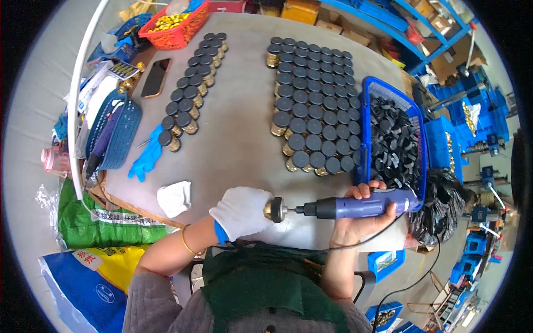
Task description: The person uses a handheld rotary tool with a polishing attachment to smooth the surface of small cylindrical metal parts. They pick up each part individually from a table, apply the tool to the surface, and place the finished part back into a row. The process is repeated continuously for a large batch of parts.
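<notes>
A: What is the left hand [241,213] doing?
B: It wears a white glove and grips a brass piece with a black cap [276,210], held sideways above the near part of the table [239,122].

A: And the right hand [352,228]?
B: It is bare, and it is wrapped around a purple electric screwdriver [361,206]. The metal shaft reaches to the cap; whether its tip has entered, I cannot tell.

A: What is around them?
B: Just beyond the right hand is a blue basket [365,127] with loose black parts [394,139]. To its left stands a block of capped pieces [313,100] in close rows.

A: Farther left?
B: A white cloth [175,198], then a blue glove [147,158], a narrower band of capped pieces [191,91] and a phone [156,77].
</notes>
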Demonstrator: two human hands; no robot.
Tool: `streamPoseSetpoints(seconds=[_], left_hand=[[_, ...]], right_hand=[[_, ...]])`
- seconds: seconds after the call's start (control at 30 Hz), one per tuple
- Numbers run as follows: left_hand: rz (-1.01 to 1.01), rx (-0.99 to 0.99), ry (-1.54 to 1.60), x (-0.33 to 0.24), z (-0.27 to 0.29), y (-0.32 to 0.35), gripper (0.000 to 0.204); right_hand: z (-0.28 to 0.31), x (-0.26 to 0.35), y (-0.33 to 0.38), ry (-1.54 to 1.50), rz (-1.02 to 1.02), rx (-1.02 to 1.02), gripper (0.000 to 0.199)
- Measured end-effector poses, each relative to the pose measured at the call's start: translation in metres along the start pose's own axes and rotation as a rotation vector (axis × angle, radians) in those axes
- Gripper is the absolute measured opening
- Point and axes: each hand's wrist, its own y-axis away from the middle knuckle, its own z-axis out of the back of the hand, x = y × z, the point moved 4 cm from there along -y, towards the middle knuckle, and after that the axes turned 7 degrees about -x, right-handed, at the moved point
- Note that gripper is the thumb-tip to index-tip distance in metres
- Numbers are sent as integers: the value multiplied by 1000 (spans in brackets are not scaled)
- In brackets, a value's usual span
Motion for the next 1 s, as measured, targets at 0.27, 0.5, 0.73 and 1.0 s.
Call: streamPoseSetpoints(seconds=[0.27, 0.5, 0.73, 1.0], left_hand=[[-20, -435, -246, 84, 90, 5, 23], [-1, -539, -620, 114, 103, 0, 29], [-66, -736, -537, 82, 124, 15, 31], [-714, -974, 272, -58, 219, 113, 28]], right_hand=[[-18, 8, 1, -31, 8, 130, 46], [-20, 3, 4, 8, 0, 113, 45], [-19, 14, 3, -21, 7, 114, 47], [-35, 30, 7, -58, 19, 237, 48]])
